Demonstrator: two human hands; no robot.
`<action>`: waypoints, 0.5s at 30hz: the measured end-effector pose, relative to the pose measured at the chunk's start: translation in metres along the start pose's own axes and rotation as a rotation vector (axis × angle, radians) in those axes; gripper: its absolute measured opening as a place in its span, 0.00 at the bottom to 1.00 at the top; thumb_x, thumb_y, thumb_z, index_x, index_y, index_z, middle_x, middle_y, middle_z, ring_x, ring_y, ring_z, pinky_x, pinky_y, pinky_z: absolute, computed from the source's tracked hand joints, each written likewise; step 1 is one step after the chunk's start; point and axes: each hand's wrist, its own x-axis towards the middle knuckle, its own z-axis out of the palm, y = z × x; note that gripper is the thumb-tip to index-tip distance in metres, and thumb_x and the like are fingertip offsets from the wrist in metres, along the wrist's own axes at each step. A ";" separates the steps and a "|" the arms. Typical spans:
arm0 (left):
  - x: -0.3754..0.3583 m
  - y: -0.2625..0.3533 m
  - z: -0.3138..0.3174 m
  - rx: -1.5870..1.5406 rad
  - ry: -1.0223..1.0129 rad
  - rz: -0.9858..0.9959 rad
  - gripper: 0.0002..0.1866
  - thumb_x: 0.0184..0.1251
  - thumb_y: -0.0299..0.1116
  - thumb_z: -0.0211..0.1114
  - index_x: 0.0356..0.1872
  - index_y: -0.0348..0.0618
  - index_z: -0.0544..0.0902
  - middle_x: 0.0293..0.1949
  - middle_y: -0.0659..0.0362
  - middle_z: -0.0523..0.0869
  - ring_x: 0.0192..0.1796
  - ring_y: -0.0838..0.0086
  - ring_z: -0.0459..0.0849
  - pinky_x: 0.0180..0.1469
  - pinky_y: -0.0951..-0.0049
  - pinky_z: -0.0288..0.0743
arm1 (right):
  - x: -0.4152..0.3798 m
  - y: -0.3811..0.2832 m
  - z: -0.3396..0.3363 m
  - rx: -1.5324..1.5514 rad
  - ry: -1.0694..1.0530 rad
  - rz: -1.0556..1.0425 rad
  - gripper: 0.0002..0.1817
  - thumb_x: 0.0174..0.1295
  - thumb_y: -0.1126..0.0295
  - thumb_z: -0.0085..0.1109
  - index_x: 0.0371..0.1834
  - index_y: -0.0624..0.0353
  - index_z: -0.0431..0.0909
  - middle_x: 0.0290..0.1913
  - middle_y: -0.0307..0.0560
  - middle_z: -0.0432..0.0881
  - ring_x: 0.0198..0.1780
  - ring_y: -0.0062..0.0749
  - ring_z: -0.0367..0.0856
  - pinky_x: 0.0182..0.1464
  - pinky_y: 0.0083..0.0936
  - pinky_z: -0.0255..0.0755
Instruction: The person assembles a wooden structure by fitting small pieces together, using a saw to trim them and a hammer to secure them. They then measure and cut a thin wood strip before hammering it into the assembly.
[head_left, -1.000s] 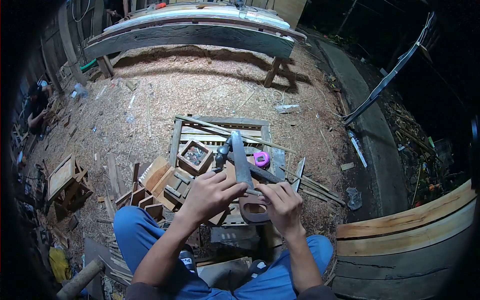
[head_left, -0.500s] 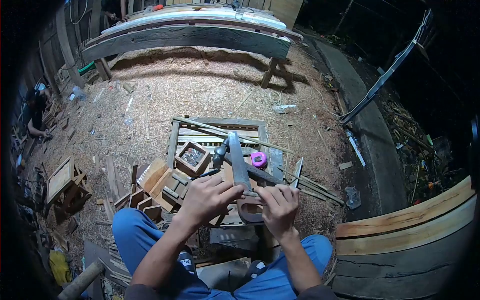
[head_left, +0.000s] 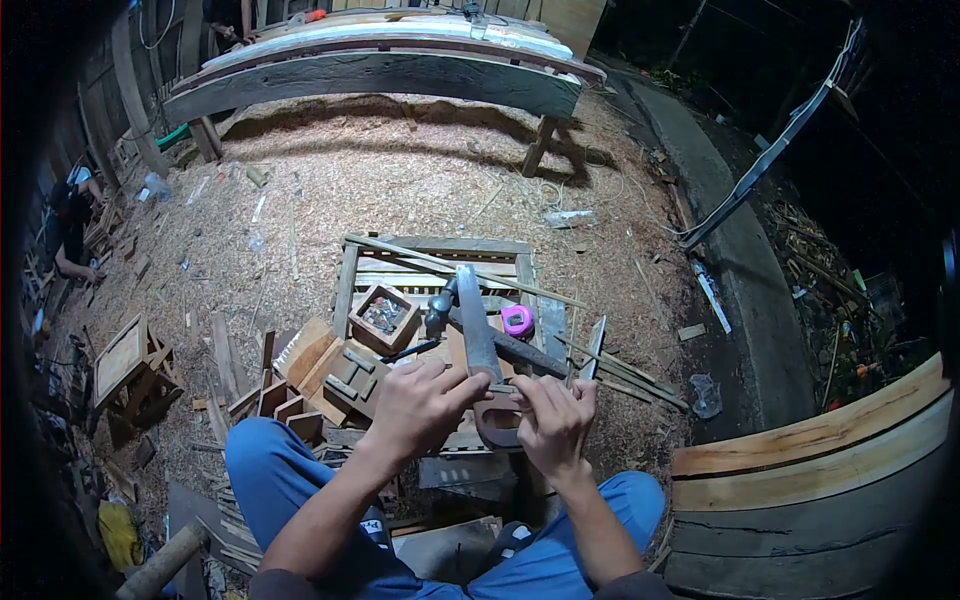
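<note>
My left hand (head_left: 425, 400) and my right hand (head_left: 555, 415) are closed in pinches, facing each other. Between them runs a small thin strip (head_left: 503, 388), apparently wood, gripped at both ends. Right beneath it lies a handsaw (head_left: 478, 325), its blade pointing away from me and its looped handle (head_left: 500, 425) partly covered by my fingers. Left of the blade are a hammer (head_left: 440, 305) and a dark pen-like stick (head_left: 415, 350). A pink tape measure (head_left: 518, 320) sits to the blade's right.
A square wooden box (head_left: 383, 315) of small metal pieces stands on the slatted low frame (head_left: 440, 243). Wood offcuts (head_left: 350, 385) crowd the left, thin sticks (head_left: 640, 378) the right. A long workbench (head_left: 380, 85) stands beyond the shavings. Another person's hand (head_left: 95, 273) shows far left.
My left hand has shifted slightly, showing more of the pen-like stick and offcuts behind it. Both hands stay over the saw handle with the strip between them.
</note>
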 end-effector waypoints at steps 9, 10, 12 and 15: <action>-0.001 0.020 0.009 -0.025 0.062 -0.086 0.12 0.66 0.37 0.72 0.50 0.55 0.88 0.31 0.66 0.84 0.31 0.72 0.84 0.31 0.69 0.75 | -0.001 0.000 0.003 0.003 0.087 0.033 0.12 0.57 0.76 0.68 0.44 0.52 0.84 0.33 0.37 0.84 0.32 0.33 0.81 0.47 0.37 0.56; -0.004 0.028 0.019 -0.174 0.120 -0.176 0.12 0.66 0.36 0.73 0.50 0.54 0.89 0.31 0.65 0.84 0.30 0.71 0.84 0.30 0.68 0.75 | -0.003 -0.003 0.005 0.003 0.085 0.032 0.12 0.57 0.76 0.68 0.44 0.52 0.84 0.33 0.37 0.84 0.32 0.33 0.81 0.47 0.37 0.56; -0.003 0.042 0.030 -0.282 0.253 -0.261 0.14 0.65 0.35 0.74 0.51 0.50 0.89 0.29 0.61 0.83 0.28 0.68 0.84 0.28 0.66 0.74 | -0.009 -0.012 0.009 0.039 0.139 0.085 0.13 0.57 0.71 0.69 0.46 0.54 0.85 0.32 0.38 0.82 0.30 0.33 0.79 0.46 0.37 0.57; 0.011 0.030 0.014 -0.143 0.197 -0.182 0.13 0.66 0.37 0.74 0.50 0.50 0.89 0.29 0.61 0.84 0.29 0.69 0.85 0.29 0.66 0.74 | -0.002 -0.002 0.009 -0.036 0.179 0.103 0.11 0.63 0.71 0.68 0.48 0.55 0.86 0.31 0.39 0.81 0.31 0.34 0.78 0.46 0.37 0.56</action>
